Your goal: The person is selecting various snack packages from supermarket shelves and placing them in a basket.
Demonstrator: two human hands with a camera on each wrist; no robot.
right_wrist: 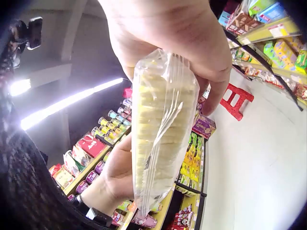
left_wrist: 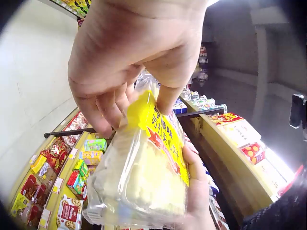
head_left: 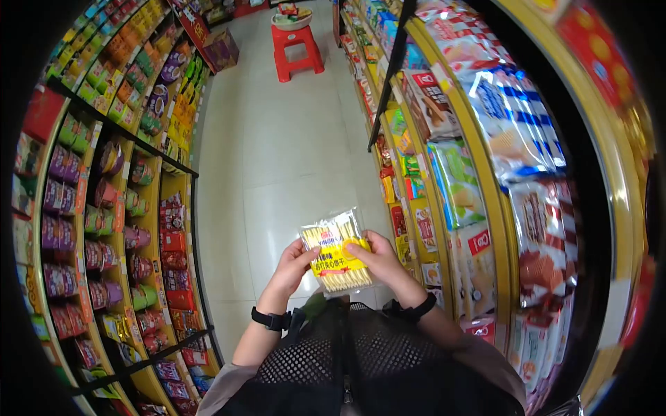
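Note:
A clear packet of pale biscuits (head_left: 336, 251) with a yellow label is held in front of the chest by both hands, over a shop aisle. My left hand (head_left: 293, 265) grips its left edge, thumb on the front. My right hand (head_left: 377, 259) grips the right edge, thumb across the yellow label. In the left wrist view the packet (left_wrist: 144, 177) fills the middle, pinched by the left hand (left_wrist: 125, 91) from above, and the right hand's fingers (left_wrist: 196, 187) curl behind it. The right wrist view has the packet (right_wrist: 160, 129) edge-on under the right hand (right_wrist: 182, 48), with the left hand (right_wrist: 115, 175) behind.
Shelves of cups and red packets (head_left: 118, 229) line the left side. Shelves of bagged snacks (head_left: 485, 180) line the right. A white tiled floor (head_left: 277, 139) runs between them to a red stool (head_left: 297, 47) carrying a basin at the far end.

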